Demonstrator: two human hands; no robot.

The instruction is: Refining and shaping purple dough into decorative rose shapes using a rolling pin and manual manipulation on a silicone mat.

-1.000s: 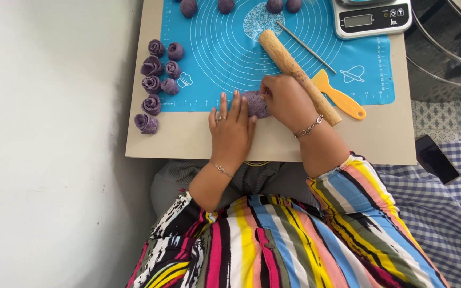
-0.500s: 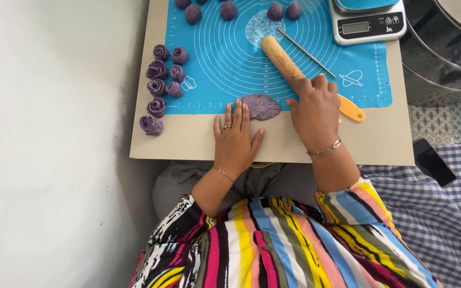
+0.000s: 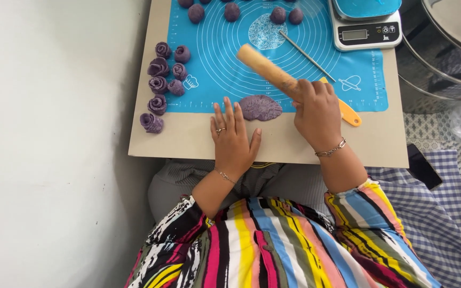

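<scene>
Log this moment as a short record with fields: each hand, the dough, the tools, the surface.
left hand: flat on the board, fingers spread, beside the flattened purple dough
right hand: gripping the wooden rolling pin, raised at a slant
dough: oval, pressed flat, at the near edge of the blue mat
finished pieces: purple dough roses at the mat's left edge
waiting pieces: purple dough balls along the far side
tools: thin metal rod, orange scraper, kitchen scale

place: home baking corner | evidence: blue silicone pastry mat (image 3: 225, 58) on a board (image 3: 188, 141), digital kitchen scale (image 3: 365, 29), wooden rolling pin (image 3: 265, 66), purple dough roses (image 3: 161, 85), steel pot (image 3: 444, 53), tiled floor (image 3: 428, 128)
</scene>
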